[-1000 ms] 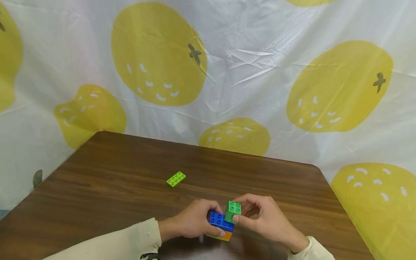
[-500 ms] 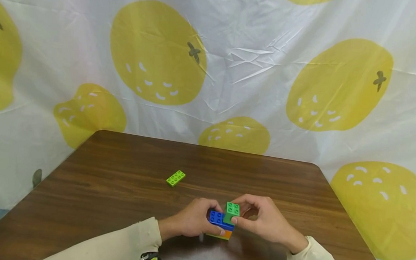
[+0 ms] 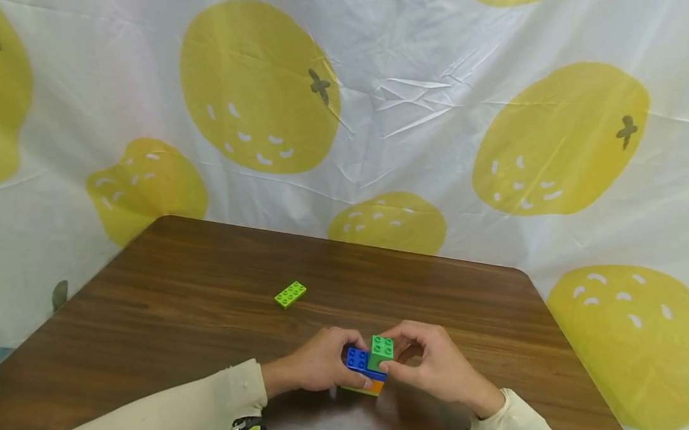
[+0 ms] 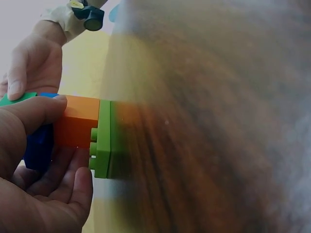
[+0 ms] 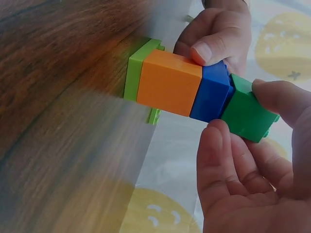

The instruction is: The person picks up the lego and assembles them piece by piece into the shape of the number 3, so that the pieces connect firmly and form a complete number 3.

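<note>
A small green toy brick point(image 3: 382, 352) is pinched between the thumb and fingers of my right hand point(image 3: 436, 365). It sits over the right end of a blue brick point(image 3: 356, 359), slightly tilted against it in the right wrist view, where the blue studs partly show at the join. My left hand point(image 3: 319, 361) grips the stack from the left, thumb across the near side. Under the blue brick comes an orange brick point(image 5: 169, 81), and below that a lime green plate point(image 4: 103, 141) at the table surface. Left-hand fingers hide part of the stack's far side.
Beyond the hands, a loose lime green studded plate point(image 3: 290, 295) lies on the brown wooden table point(image 3: 205, 286). A white curtain point(image 3: 392, 147) with yellow fruit prints hangs behind the table's far edge.
My right hand has brought the green brick slightly left and down onto the blue brick's right end. The left hand keeps its grip on the stack.
</note>
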### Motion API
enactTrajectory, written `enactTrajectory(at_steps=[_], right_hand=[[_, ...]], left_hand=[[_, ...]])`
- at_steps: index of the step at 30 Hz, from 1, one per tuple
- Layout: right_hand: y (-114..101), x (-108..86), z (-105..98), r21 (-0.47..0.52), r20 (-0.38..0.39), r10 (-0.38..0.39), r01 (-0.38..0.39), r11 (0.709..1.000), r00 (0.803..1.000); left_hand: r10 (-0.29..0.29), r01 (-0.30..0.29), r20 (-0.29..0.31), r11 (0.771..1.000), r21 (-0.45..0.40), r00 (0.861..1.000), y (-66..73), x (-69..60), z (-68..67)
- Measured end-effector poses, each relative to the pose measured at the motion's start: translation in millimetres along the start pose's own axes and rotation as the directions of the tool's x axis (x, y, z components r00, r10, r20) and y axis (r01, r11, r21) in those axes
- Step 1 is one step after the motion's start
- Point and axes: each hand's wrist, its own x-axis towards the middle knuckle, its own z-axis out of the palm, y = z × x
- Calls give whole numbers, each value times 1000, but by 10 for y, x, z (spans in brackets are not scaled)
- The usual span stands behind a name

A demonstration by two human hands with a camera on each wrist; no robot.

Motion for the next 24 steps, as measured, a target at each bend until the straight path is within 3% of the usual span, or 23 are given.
enactTrajectory(at_steps=[7, 13, 24], right_hand=[[24, 12, 23, 22, 16, -25, 24, 999, 1000], [40, 14, 37, 24, 15, -3, 2, 1000, 1000], [70, 21, 28, 3, 24, -28, 28, 1000, 999]], left_hand=[[-20, 20, 2, 1000, -5, 1000, 4, -8, -2], [-16, 16, -2, 1000, -3, 1000, -4, 3, -1], [-2, 2, -22, 1000, 23, 1000, 23, 7, 11]])
